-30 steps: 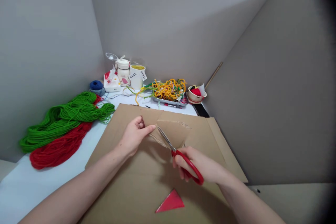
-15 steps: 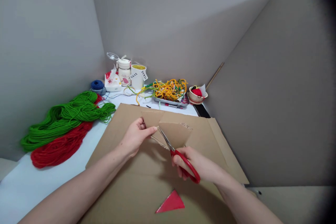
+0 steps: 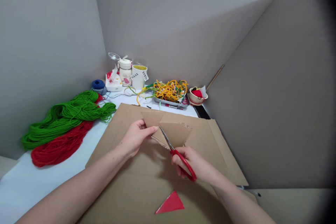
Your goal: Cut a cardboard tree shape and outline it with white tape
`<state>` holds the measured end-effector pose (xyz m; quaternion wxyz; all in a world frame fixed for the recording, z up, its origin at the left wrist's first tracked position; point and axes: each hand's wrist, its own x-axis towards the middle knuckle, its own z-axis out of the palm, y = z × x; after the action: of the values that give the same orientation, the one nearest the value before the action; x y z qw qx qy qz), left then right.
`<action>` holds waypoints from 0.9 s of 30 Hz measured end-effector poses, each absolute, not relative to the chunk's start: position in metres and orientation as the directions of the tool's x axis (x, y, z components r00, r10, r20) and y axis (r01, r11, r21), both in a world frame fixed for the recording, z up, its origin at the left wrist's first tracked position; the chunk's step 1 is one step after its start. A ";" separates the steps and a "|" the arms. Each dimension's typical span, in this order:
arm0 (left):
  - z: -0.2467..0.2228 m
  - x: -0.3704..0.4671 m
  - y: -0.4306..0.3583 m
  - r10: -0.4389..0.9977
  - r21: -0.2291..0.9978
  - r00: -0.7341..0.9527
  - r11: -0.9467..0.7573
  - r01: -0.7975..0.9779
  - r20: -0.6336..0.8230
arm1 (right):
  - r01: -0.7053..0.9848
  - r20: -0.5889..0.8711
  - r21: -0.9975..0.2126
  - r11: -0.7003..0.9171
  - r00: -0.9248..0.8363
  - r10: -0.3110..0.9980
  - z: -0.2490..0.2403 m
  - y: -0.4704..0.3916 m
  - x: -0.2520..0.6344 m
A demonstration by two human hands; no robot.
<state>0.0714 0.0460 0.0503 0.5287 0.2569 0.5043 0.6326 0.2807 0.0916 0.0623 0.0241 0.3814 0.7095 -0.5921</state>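
Scissors' shift: since the earlier frame the red handles of the scissors [image 3: 175,152] have swung a little leftward with the right hand [image 3: 194,163]; the blade tips stay near the left thumb.
Red triangle: nearest, a glossy red piece [image 3: 170,204] lies flat on the large cardboard sheet [image 3: 126,189], apart from both hands.
Right grip: fingers closed round the scissors' handles, blades pointing up and left.
Left grip: thumb and fingers of the left hand [image 3: 135,139] pinch the left part of the small cardboard piece [image 3: 176,133].
Small cardboard: held tilted above the sheet, to the right of the left thumb and fingertips; the blades lie against it.
In the way: the right hand and scissors cover some of its lower edge.
Left side: green yarn [image 3: 68,115] overlaps red yarn [image 3: 61,148] on the white worktop [image 3: 15,185].
Beyond the sheet: a metal tray [image 3: 168,103] heaped with orange yarn [image 3: 170,90], a bowl [image 3: 197,100] of red yarn to its right.
Lettering: tags on the white cup [image 3: 138,83] seem to read "VL&AX", first letters unsure.
Back left: lidded jar [image 3: 125,73], tissue pack [image 3: 113,83], blue yarn ball [image 3: 98,84].
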 end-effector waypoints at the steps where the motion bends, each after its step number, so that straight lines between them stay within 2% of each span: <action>1: 0.050 0.071 0.046 0.929 0.909 -0.303 0.073 -0.410 -0.212 | 0.565 -0.483 -0.825 0.003 -0.709 0.514 0.062 0.091 0.280; 15: 0.055 0.071 0.046 0.933 0.887 -0.255 0.120 -0.445 -0.254 | 0.547 -0.464 -0.837 -0.027 -0.681 0.567 0.049 0.086 0.277; 22: 0.059 0.072 0.045 0.916 0.905 -0.308 0.115 -0.409 -0.256 | 0.553 -0.463 -0.833 -0.031 -0.665 0.586 0.051 0.077 0.269; 27: 0.053 0.071 0.047 0.921 0.897 -0.292 0.118 -0.427 -0.260 | 0.574 -0.443 -0.818 0.026 -0.659 0.607 0.046 0.075 0.267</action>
<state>0.0713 0.0468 0.0531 0.5442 0.2410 0.5126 0.6189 0.2666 0.0749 0.0457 -0.0148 0.4124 0.7161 -0.5630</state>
